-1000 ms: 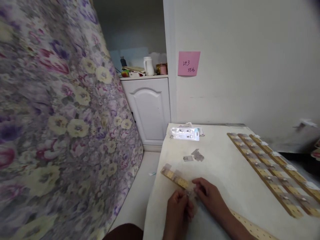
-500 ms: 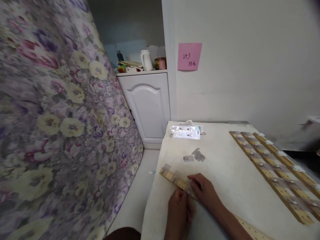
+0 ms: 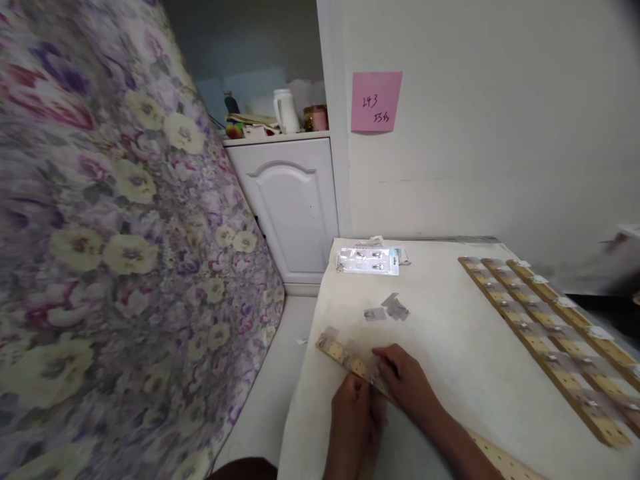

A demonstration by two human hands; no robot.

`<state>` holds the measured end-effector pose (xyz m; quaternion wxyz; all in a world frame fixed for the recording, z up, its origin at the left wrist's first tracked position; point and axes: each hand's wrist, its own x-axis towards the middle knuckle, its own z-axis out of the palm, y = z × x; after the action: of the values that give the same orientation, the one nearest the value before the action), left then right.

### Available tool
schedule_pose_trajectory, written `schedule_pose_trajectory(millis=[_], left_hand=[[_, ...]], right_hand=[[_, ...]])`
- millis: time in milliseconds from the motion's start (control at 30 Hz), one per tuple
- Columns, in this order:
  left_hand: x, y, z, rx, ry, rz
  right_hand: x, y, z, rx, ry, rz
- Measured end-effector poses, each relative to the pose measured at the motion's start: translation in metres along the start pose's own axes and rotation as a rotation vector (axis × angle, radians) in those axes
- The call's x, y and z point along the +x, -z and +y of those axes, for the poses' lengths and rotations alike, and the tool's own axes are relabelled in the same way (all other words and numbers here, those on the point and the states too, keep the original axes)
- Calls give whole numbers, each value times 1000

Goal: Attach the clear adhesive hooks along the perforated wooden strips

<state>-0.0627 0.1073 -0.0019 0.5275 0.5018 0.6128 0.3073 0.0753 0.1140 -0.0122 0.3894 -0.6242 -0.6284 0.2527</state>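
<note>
A light wooden strip with rows of small holes [image 3: 359, 366] slants across the near part of the table, its far end to the left. Clear cards with small shiny pieces stand along it. My left hand [image 3: 351, 400] is closed at the strip's near edge, fingertips against it; whatever it pinches is hidden. Over the strip from the right comes my right hand [image 3: 400, 373], fingers bent and drawn together beside a clear card. What they grip, if anything, cannot be made out. Past the hands lie loose grey-clear cards [image 3: 395, 307], one with a small metal piece.
Several similar wooden strips [image 3: 530, 343] with carded pieces lie side by side on the right of the white table [image 3: 440, 287]. Clear blister packaging [image 3: 367, 261] rests at the back left. A floral curtain [image 3: 135, 267] hangs left, and a white cabinet [image 3: 293, 213] stands behind.
The view has shifted slightly. Both hands stay at nearly the same place on the strip, with only small finger movement.
</note>
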Motion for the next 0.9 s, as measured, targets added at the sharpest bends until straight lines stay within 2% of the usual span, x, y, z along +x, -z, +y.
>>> schedule_pose_trajectory(millis=[200,367,900], left_hand=[[-1,0,3,18,9,-3],[-2,0,2,48,-55,17],[-1,1,-1,131,-105,29]], right_hand=[[-1,1,2,17,-3,-6],[-2,2,1,15,-3,3],[-3,3,-4,-27,-49,-35]])
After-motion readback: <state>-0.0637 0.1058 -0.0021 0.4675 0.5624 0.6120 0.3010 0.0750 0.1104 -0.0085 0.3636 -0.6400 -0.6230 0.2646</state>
